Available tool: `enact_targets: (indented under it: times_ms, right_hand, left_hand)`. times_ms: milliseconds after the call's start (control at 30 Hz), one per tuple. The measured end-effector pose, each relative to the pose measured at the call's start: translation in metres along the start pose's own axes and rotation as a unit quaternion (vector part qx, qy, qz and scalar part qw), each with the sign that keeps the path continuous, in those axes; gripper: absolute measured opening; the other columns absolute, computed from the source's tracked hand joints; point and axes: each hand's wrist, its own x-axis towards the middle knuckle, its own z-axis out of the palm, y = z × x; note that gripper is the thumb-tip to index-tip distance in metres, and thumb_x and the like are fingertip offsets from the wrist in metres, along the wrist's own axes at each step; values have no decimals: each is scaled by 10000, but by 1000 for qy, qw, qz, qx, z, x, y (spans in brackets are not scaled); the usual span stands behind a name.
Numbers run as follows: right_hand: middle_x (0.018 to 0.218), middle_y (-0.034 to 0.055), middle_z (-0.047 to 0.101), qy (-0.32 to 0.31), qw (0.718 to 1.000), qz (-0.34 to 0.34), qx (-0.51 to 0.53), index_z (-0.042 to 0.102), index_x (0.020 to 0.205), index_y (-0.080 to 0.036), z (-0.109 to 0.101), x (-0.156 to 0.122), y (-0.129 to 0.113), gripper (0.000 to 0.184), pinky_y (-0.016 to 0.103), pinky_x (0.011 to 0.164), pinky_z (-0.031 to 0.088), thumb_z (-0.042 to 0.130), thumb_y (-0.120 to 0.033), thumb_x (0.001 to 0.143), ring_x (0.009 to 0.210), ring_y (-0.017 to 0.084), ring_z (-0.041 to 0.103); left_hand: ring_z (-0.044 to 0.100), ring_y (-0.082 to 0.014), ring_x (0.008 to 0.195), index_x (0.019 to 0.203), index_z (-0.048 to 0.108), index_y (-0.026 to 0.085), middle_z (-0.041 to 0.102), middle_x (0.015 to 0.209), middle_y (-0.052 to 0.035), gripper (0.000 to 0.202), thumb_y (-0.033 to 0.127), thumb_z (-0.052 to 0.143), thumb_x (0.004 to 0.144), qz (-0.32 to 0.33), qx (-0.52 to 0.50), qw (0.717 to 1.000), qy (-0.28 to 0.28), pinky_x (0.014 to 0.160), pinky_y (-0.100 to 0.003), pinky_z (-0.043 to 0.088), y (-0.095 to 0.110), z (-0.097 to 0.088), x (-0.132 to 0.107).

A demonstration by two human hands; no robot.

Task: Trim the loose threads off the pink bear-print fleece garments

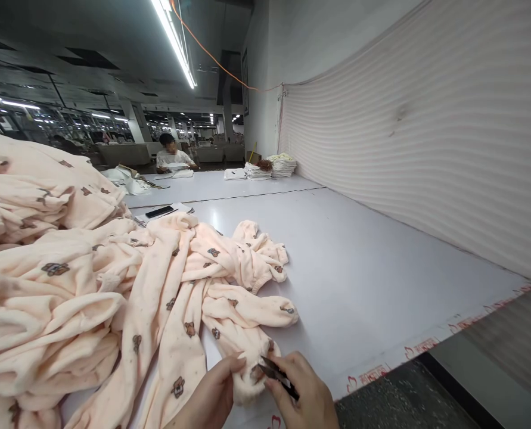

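My right hand (303, 390) grips a pair of thread snips (279, 379), with the blades pointing left against the end of a fluffy sleeve. My left hand (214, 390) pinches that same sleeve end from its left side. The sleeve (238, 345) belongs to a peach fleece garment (158, 298) with small brown bear prints, spread loosely over the near left of the table. The blade tips lie on or just above the cuff; whether they touch a thread cannot be made out.
A big heap of the same peach fleece (37, 190) rises at the left. A dark phone (159, 211) lies on papers behind the garment. Folded white stacks (258, 171) stand at the table's (359, 262) far end, where a person (173, 156) sits. A striped sheet (417, 149) hangs along the right.
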Motion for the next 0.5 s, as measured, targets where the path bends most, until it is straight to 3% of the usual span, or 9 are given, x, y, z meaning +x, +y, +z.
enact_targets:
  times_ms: [133,233,333,500]
  right_hand:
    - [852,26,644,9,999,26,32,704,982,-270,-8,4,-1,234,212,687,455,507,-370,904,812,175,633]
    - [852,19,635,-17,996,16,81,699,1022,-274,-12,6,2,226,216,701,461,566,-370,866,805,171,631]
    - [837,23,621,-34,996,9,83,699,1028,-264,-11,6,4,237,226,671,458,571,-357,851,771,171,627]
    - [824,28,619,-74,992,-4,99,709,1034,-255,-3,8,6,256,238,672,462,569,-331,833,757,172,626]
  left_hand:
    - [597,-224,1034,1029,708,91,731,980,-88,286,142,508,831,30,34,999,1,954,-298,372,1,3,-4]
    - [631,-212,903,1055,699,82,736,951,-91,317,102,519,796,22,55,998,-6,846,-289,426,2,2,-5]
    - [641,-200,785,1060,701,101,738,879,-80,364,87,523,742,-1,13,1000,-20,753,-285,443,3,-4,-4]
    - [633,-184,808,1079,692,97,725,860,-94,292,138,508,857,4,-11,999,-31,813,-286,433,1,-12,-1]
